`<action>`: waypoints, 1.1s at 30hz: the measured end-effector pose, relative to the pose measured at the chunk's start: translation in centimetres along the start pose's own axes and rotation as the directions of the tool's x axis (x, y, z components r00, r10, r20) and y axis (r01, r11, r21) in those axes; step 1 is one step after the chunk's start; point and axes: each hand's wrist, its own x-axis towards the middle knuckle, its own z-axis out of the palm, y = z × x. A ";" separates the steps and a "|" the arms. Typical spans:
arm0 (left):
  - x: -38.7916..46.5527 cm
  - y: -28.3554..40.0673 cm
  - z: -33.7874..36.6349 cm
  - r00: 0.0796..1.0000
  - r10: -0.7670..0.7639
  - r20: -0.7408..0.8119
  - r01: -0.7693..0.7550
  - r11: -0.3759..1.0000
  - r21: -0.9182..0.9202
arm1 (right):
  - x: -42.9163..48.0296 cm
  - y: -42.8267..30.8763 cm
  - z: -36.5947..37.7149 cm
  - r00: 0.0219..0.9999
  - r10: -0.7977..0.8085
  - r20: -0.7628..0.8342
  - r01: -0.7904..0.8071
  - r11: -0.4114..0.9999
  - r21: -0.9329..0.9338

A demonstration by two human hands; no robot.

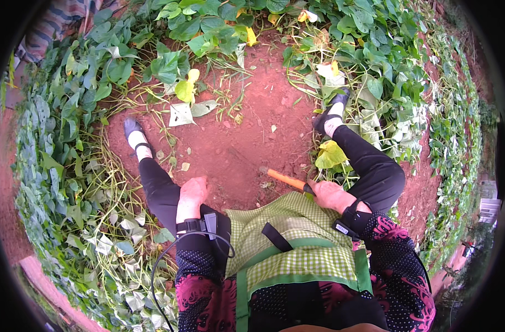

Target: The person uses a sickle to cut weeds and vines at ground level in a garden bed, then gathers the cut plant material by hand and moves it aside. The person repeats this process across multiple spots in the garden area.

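My right hand (329, 195) grips the black end of a hand tool with an orange handle (287, 179). The handle slants left over the soil, and its far end is blurred, so the tool's exact kind is unclear. My left hand (194, 190) is curled beside my left knee, knuckles up; nothing shows in it, though the palm side is hidden. Between my spread legs lies bare reddish soil (236, 166). A green checked apron (294, 257) covers my lap.
Leafy vines (373, 45) surround the soil patch in front and on both sides. My left shoe (132, 125) rests on soil; my right shoe (339, 99) is among stems. A yellow leaf (330, 155) lies near my right knee. A cable (153, 269) runs from my left wrist.
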 end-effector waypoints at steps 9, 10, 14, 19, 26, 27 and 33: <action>-0.3 0.3 0.1 0.999 -0.035 0.006 0.035 0.999 0.015 | 12.5 -9.1 -6.3 0.956 -0.215 -0.198 0.170 0.960 -0.224; -0.3 0.3 0.1 0.999 -0.034 0.003 0.034 0.999 0.017 | 13.2 -10.8 -5.2 0.961 -0.182 -0.209 0.138 0.968 -0.209; -0.3 0.0 -0.2 1.000 -0.006 -0.001 0.006 1.000 0.000 | 11.2 -12.3 -0.2 0.974 -0.187 -0.130 0.159 0.966 -0.204; 0.1 0.5 -1.1 0.999 -0.017 0.040 0.017 1.000 0.015 | 5.2 -8.9 2.5 0.940 -0.341 -0.022 0.321 0.903 -0.284; -1.2 2.0 -1.5 0.999 -0.041 -0.012 0.041 0.998 0.057 | 0.5 -4.5 0.8 0.947 -0.320 0.028 0.321 0.947 -0.018; -1.8 2.4 -1.5 0.996 -0.016 -0.083 0.019 0.999 0.038 | 0.3 -3.9 0.6 0.955 -0.295 -0.012 0.295 0.955 0.007; -8.4 6.2 -4.3 0.810 0.118 -0.574 -0.087 0.993 0.082 | 2.4 -1.5 0.7 0.946 -0.109 -0.307 0.150 0.982 0.114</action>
